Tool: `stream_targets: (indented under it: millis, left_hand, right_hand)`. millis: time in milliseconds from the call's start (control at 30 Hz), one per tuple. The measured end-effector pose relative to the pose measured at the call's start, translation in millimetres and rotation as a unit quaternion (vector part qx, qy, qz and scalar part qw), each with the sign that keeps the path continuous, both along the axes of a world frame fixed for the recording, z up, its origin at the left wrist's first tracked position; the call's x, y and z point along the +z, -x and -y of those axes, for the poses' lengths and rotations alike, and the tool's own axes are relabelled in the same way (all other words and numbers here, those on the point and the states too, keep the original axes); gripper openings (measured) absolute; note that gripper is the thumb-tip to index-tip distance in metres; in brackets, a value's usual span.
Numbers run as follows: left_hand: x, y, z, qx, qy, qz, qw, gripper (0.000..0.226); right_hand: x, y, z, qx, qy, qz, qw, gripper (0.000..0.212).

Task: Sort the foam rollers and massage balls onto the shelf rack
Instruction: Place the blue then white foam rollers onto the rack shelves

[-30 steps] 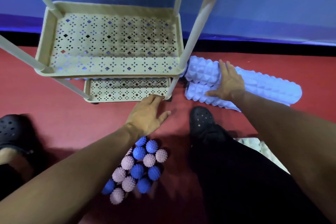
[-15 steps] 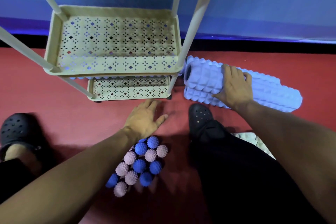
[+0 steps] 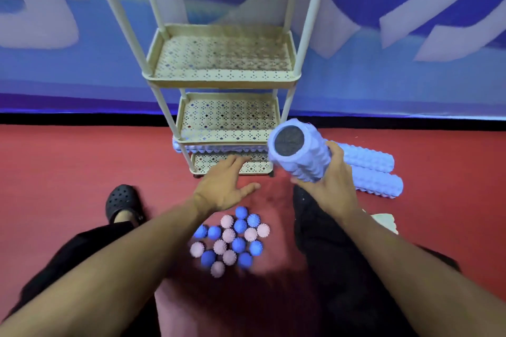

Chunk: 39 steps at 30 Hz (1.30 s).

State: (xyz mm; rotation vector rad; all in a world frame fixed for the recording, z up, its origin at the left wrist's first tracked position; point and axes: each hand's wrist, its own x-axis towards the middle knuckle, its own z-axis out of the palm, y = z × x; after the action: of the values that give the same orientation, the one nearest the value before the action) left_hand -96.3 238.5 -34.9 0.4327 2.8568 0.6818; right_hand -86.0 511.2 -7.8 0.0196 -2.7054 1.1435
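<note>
Red floor matting (image 3: 68,161) is running up to a blue banner wall (image 3: 410,85); the banner is showing large pale lettering, blurred and cropped, not readable.

Item: black perforated clog (image 3: 123,201), resting on the floor at far left.

Item: left hand (image 3: 221,186), hovering flat with fingers spread loose just before the rack's lowest tier, grasping nothing.

Item: spiked massage balls (image 3: 232,241), blue and pink, lying clustered on the floor below that hand. Judged light, springy and prone to rolling; best scooped a few at a time.

Item: cream shelf rack (image 3: 221,82), three perforated tiers showing; a pale blue roller edge seems to be peeking out beneath the middle tier.

Item: ridged foam roller (image 3: 298,156), pale blue, dark end facing the camera, being held aloft by the right hand (image 3: 331,191), which is wrapping its lower length. Judged light, stiff, grippy; a mid-barrel hold suits it.

Item: two more foam rollers (image 3: 369,169), lying side by side at right.

No brand marks are showing.
</note>
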Motion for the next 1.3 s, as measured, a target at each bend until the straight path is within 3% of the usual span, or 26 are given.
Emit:
stream_targets:
  millis: [167, 300, 367, 467, 567, 733, 833, 900, 967, 1033, 1100, 1133, 1200, 1233, 1300]
  left_hand:
    - [31.8, -39.6, 9.8, -0.005, 0.0, -0.023, 1.0, 0.096]
    - [39.6, -62.7, 18.7, 0.001, -0.004, -0.021, 1.0, 0.11]
    - [39.6, -70.2, 26.8, 0.008, 0.008, -0.017, 1.0, 0.121]
    - [41.4, -75.8, 41.4, 0.002, 0.032, -0.018, 0.999, 0.122]
    - [43.2, -73.2, 54.5, -0.01, 0.066, 0.0, 0.998, 0.121]
    - [31.5, -60.0, 75.3, -0.075, 0.137, 0.041, 0.987, 0.118]
    - [26.6, -49.5, 77.1, -0.089, 0.169, 0.038, 0.981, 0.11]
    - [21.5, -40.3, 80.4, -0.091, 0.202, 0.039, 0.974, 0.11]
    - [14.5, -28.5, 89.1, -0.099, 0.229, 0.033, 0.968, 0.11]
    - [7.4, -17.6, 97.3, -0.118, 0.248, 0.011, 0.961, 0.106]
    - [2.9, -8.4, 102.9, -0.135, 0.258, -0.011, 0.957, 0.105]
    - [1.5, -3.8, 105.0, -0.144, 0.261, -0.022, 0.954, 0.106]
    - [-3.8, 3.2, 108.1, -0.162, 0.261, -0.056, 0.95, 0.105]
    - [-7.2, 6.2, 109.9, -0.172, 0.259, -0.073, 0.948, 0.103]
    - [-14.9, 11.7, 114.5, -0.19, 0.251, -0.098, 0.944, 0.102]
  right_hand:
    - [19.7, -54.4, 44.8, -0.1, 0.25, 0.034, 0.962, 0.099]
    - [24.0, -77.9, 74.7, -0.144, 0.379, 0.041, 0.913, 0.088]
    - [22.0, -83.9, 87.3, -0.149, 0.468, 0.05, 0.87, 0.088]
    - [16.0, -87.7, 102.6, -0.182, 0.589, 0.114, 0.779, 0.104]
    - [8.3, -87.1, 109.3, -0.184, 0.624, 0.159, 0.742, 0.096]
    - [-13.2, -74.2, 109.0, -0.167, 0.614, 0.194, 0.746, 0.085]
    - [-29.3, -63.0, 103.3, -0.152, 0.598, 0.242, 0.749, 0.101]
    - [-31.2, -57.7, 96.4, -0.213, 0.518, 0.271, 0.783, 0.136]
    - [-33.5, -50.6, 85.5, -0.262, 0.345, 0.269, 0.86, 0.148]
    - [-32.7, -42.1, 76.1, -0.185, 0.169, 0.224, 0.942, 0.146]
    - [-32.6, -29.8, 71.3, -0.04, -0.045, 0.188, 0.98, 0.135]
    - [-34.0, -23.2, 70.5, 0.044, -0.149, 0.192, 0.969, 0.129]
    - [-34.6, -9.8, 69.4, 0.186, -0.29, 0.219, 0.913, 0.123]
    - [-35.4, -2.9, 68.3, 0.23, -0.327, 0.227, 0.888, 0.124]
    - [-35.0, 8.6, 65.6, 0.267, -0.342, 0.226, 0.872, 0.123]
